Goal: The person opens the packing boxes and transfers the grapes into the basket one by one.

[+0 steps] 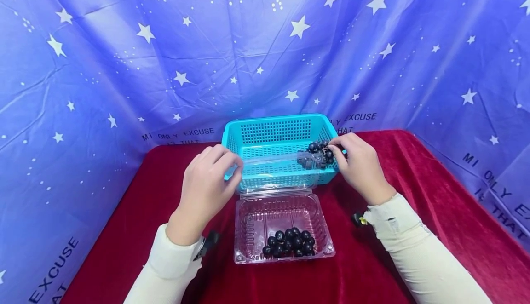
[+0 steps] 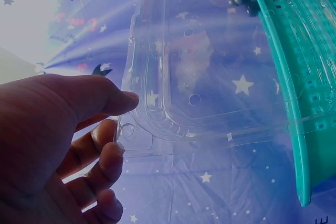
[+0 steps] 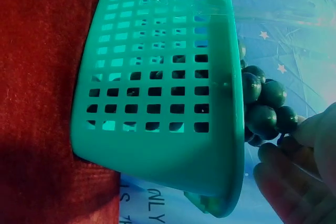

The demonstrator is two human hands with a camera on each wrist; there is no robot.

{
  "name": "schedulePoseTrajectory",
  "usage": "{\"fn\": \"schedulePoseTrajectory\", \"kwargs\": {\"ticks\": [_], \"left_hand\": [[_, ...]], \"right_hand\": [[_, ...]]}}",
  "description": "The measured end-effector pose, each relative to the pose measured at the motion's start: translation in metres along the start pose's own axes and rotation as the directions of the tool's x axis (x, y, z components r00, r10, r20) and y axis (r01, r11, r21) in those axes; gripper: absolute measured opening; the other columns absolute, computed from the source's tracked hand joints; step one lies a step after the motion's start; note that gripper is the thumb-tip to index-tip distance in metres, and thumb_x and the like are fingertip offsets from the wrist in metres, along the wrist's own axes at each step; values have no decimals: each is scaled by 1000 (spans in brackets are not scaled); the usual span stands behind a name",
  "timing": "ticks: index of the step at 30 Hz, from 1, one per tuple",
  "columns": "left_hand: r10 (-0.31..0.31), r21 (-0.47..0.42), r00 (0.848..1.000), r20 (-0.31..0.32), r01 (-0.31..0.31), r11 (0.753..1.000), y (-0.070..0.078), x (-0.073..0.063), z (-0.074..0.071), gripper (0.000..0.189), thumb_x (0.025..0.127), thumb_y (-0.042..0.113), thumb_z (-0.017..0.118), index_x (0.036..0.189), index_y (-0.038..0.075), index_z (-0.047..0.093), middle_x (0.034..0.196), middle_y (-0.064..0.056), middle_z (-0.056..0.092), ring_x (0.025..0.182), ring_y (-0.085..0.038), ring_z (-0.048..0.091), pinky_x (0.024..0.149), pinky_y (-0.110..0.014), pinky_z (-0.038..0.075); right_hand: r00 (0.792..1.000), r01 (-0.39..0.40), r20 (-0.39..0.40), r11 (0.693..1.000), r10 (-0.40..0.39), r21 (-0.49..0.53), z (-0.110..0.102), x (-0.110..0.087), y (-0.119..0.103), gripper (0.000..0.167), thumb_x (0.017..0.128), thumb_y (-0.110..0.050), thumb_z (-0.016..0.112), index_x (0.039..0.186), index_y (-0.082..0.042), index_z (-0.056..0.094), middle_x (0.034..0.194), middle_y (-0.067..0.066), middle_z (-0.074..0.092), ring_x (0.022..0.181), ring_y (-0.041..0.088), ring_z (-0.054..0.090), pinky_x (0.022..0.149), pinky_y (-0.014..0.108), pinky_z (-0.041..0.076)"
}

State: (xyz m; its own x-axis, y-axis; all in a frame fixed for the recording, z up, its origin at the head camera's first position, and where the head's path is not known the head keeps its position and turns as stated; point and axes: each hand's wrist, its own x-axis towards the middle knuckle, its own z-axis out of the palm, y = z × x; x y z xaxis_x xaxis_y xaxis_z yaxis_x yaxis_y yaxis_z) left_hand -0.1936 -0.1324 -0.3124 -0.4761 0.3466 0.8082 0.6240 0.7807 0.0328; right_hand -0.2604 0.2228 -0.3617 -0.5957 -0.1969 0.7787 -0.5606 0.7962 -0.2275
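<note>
Over the right end of the teal basket (image 1: 275, 131) | right hand (image 1: 359, 166): fingers pinching a bunch of black grapes (image 1: 318, 148) | left hand (image 1: 208, 185): fingers clamped on the clear lid's (image 2: 210, 77) corner | more grapes (image 1: 291, 243): in the clear tray (image 1: 256, 219), on the red-covered table (image 1: 430, 212)

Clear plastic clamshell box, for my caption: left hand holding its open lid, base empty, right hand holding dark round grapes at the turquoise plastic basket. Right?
Not quite: the clear plastic base isn't empty; the head view shows a cluster of dark round grapes in it. The left hand does hold the open lid, and the right hand holds another bunch at the turquoise plastic basket.
</note>
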Motion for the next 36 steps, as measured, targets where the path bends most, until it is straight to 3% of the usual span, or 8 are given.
{"fn": "schedulePoseTrajectory", "kwargs": {"ticks": [11, 27, 36], "left_hand": [[-2, -3, 1000, -6, 2, 1000, 0, 0, 1, 6, 87, 8, 71, 86, 14, 72, 84, 1, 64, 69, -18, 52, 57, -32, 42], [-8, 8, 1000, 13, 7, 1000, 1, 1, 0, 7, 89, 8, 69, 87, 14, 72, 84, 1, 64, 70, -19, 53, 57, -33, 43], [-4, -2, 1000, -6, 4, 1000, 3, 1, 0, 6, 87, 8, 72, 86, 14, 72, 85, 1, 64, 70, -19, 53, 57, -33, 42]], "right_hand": [[984, -97, 147, 995, 101, -34, 4, -2, 5, 7, 96, -14, 73, 101, -10, 74, 98, 5, 71, 81, 23, 62, 74, 41, 50], [970, -89, 223, 994, 100, -59, 8, -5, 9, 9, 94, -10, 73, 97, -4, 78, 95, 12, 72, 86, 29, 68, 80, 50, 55], [963, -93, 246, 993, 108, -72, 8, -5, 9, 17, 94, -8, 69, 107, -1, 78, 101, 14, 73, 92, 31, 70, 83, 52, 56]]}}
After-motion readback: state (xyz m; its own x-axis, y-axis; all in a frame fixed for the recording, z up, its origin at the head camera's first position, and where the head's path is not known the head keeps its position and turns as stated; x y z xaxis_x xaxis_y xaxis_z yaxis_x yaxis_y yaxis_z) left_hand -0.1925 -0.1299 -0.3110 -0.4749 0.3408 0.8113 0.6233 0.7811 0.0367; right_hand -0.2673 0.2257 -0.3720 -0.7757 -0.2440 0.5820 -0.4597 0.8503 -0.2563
